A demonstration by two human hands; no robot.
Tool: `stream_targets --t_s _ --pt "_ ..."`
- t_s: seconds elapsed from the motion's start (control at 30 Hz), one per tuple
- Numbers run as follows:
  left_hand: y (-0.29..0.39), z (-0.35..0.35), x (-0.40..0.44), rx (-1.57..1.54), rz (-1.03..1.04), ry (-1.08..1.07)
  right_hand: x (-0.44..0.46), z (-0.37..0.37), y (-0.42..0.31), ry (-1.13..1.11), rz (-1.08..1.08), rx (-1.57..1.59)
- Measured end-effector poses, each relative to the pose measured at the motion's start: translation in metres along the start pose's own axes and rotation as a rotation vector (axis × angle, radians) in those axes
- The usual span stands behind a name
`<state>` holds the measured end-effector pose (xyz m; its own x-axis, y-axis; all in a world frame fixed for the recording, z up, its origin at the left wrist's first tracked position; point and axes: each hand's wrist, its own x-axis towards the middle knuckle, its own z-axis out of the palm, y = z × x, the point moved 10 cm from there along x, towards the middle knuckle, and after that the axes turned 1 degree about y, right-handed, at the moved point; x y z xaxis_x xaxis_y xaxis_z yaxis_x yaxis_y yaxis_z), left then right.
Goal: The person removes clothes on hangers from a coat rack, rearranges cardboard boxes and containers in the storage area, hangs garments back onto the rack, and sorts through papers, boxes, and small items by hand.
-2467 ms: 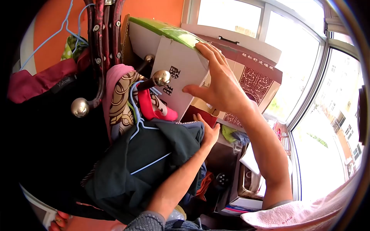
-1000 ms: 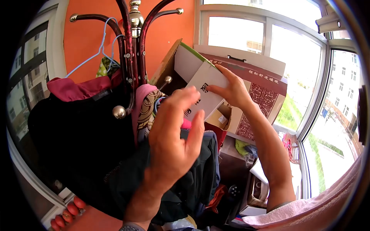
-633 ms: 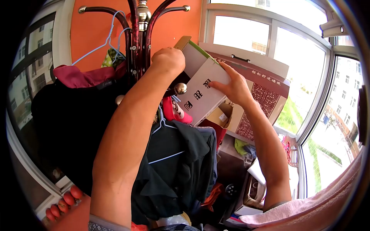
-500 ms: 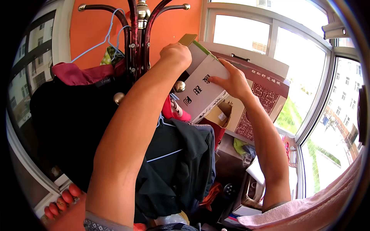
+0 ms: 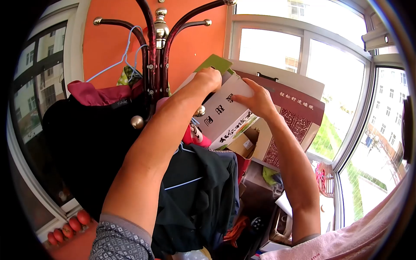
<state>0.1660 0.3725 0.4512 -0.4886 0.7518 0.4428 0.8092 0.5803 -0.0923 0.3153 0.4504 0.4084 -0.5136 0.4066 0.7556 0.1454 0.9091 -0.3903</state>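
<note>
A white cardboard box [image 5: 219, 115] with dark printed characters and a green top flap [image 5: 215, 63] leans at a tilt between the coat stand and a larger box. My left hand [image 5: 209, 80] is closed at its upper end, by the flap; most of its fingers are hidden. My right hand [image 5: 260, 99] grips the box's right edge, thumb on the printed face and fingers along the edge. Just below it stands a smaller open carton [image 5: 245, 145] with a red side.
The dark coat stand [image 5: 159, 65] holds a black garment [image 5: 82, 147], a blue hanger [image 5: 125, 54] and a dark jacket [image 5: 190, 182]. Behind is a large maroon-and-white carton [image 5: 299, 99] against the windows. A pink towel [image 5: 346, 234] hangs at lower right; several round red fruits [image 5: 68, 230] lie lower left.
The white box has shifted and turned, showing more of its lettered lower side. My left hand has moved right and down, and the green flap faces me more. The view has shifted slightly.
</note>
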Motion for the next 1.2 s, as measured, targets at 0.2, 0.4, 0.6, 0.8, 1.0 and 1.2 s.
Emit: stream_targets --t_s 0.2,0.4,0.6,0.8,1.0,1.2 --pt "-0.002 0.027 0.006 -0.035 0.094 -0.242 -0.014 -0.011 0.014 0.03 0.023 0.048" --pt "-0.016 0.023 -0.021 -0.035 0.056 -0.349 -0.05 -0.012 -0.031 0.082 -0.1 -0.11" --pt "-0.018 -0.065 -0.097 -0.534 0.182 0.706 -0.059 -0.006 -0.062 0.052 -0.247 -0.181" --pt "0.038 -0.011 -0.227 -1.096 0.511 0.935 -0.085 -0.002 -0.074 0.143 -0.453 -0.245" --pt "0.059 0.069 -0.195 -0.71 0.162 0.621 -0.084 -0.005 -0.065 0.153 -0.365 -0.236" --pt "0.043 0.084 -0.171 -0.568 0.096 0.523 -0.15 -0.027 0.061 0.483 -0.022 0.492"
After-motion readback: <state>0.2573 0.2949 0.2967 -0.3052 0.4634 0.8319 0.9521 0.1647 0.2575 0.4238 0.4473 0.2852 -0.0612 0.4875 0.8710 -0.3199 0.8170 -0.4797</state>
